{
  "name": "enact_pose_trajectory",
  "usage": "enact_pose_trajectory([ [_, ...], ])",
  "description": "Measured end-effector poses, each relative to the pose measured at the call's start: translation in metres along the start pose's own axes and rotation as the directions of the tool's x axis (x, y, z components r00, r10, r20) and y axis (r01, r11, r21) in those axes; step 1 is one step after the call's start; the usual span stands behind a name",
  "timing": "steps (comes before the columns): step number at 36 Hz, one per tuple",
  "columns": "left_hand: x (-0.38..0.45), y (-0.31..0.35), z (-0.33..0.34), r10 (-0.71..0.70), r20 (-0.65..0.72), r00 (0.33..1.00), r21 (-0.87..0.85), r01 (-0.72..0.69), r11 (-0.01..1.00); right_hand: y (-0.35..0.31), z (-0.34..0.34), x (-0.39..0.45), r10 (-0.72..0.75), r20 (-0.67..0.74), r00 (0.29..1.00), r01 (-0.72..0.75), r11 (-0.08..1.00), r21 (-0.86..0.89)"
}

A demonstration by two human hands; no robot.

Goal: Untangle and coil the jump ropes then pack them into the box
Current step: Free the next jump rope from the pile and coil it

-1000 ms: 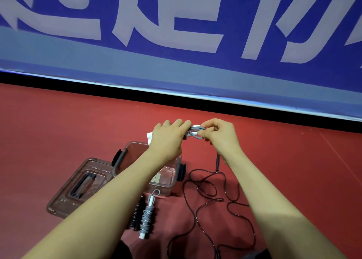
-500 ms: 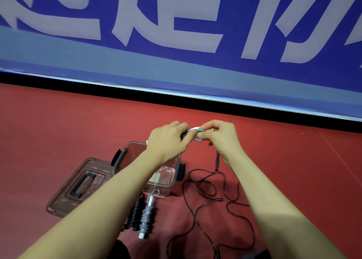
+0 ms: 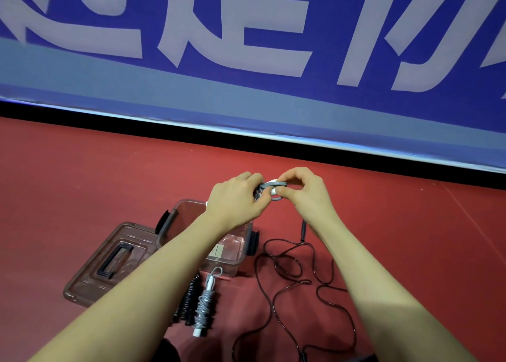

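Third rope being coiled, nothing packed yet.
Left hand [image 3: 235, 197] and right hand [image 3: 306, 194] each keep a pinching grip on the grey rope [image 3: 273, 187]; two wound ropes [image 3: 204, 304] lie at the box's [image 3: 175, 219] 6 o'clock, a loose black rope [image 3: 295, 274] at its 3 o'clock.

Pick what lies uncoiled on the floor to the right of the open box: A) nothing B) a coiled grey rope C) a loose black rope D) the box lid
C: the loose black rope sprawls in open loops on the red floor right of the box.
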State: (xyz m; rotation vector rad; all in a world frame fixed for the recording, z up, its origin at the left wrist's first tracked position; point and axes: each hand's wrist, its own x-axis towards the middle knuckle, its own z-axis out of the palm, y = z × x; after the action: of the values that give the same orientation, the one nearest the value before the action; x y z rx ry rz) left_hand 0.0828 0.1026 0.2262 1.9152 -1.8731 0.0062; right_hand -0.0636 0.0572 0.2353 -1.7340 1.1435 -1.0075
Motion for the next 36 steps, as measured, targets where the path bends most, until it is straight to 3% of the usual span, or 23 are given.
enact_pose_trajectory([
  [7, 0.0, 0.003, 0.001, 0.021, 0.03, 0.999, -0.022, -0.02, 1.0, 0.002, 0.003, -0.001, -0.12, -0.03, 0.992, 0.117, 0.989, -0.086],
  [12, -0.001, 0.004, 0.0, 0.058, 0.031, 0.998, -0.051, -0.056, 0.997, 0.003, 0.005, 0.0, -0.126, -0.066, 0.99, 0.121, 0.989, -0.081],
  [18, 0.0, 0.007, 0.0, -0.024, 0.004, 1.0, -0.058, 0.025, 0.998, 0.003, 0.007, 0.0, -0.147, -0.101, 0.984, 0.136, 0.985, -0.11],
  [23, 0.001, 0.01, 0.0, -0.059, -0.005, 0.998, -0.079, 0.059, 0.995, -0.002, 0.003, -0.002, -0.087, -0.093, 0.992, 0.092, 0.995, 0.042],
  [27, 0.004, 0.004, -0.005, -0.087, 0.017, 0.996, -0.14, 0.088, 0.986, -0.006, -0.003, -0.004, -0.065, 0.038, 0.997, 0.056, 0.974, 0.218],
  [31, 0.003, -0.001, -0.009, -0.101, 0.082, 0.992, -0.263, 0.119, 0.957, -0.005, -0.009, -0.005, -0.09, 0.141, 0.986, 0.052, 0.966, 0.254],
  [36, 0.002, 0.002, -0.011, -0.097, 0.104, 0.99, -0.31, 0.125, 0.943, -0.001, -0.008, -0.002, -0.089, 0.093, 0.992, 0.066, 0.971, 0.23],
])
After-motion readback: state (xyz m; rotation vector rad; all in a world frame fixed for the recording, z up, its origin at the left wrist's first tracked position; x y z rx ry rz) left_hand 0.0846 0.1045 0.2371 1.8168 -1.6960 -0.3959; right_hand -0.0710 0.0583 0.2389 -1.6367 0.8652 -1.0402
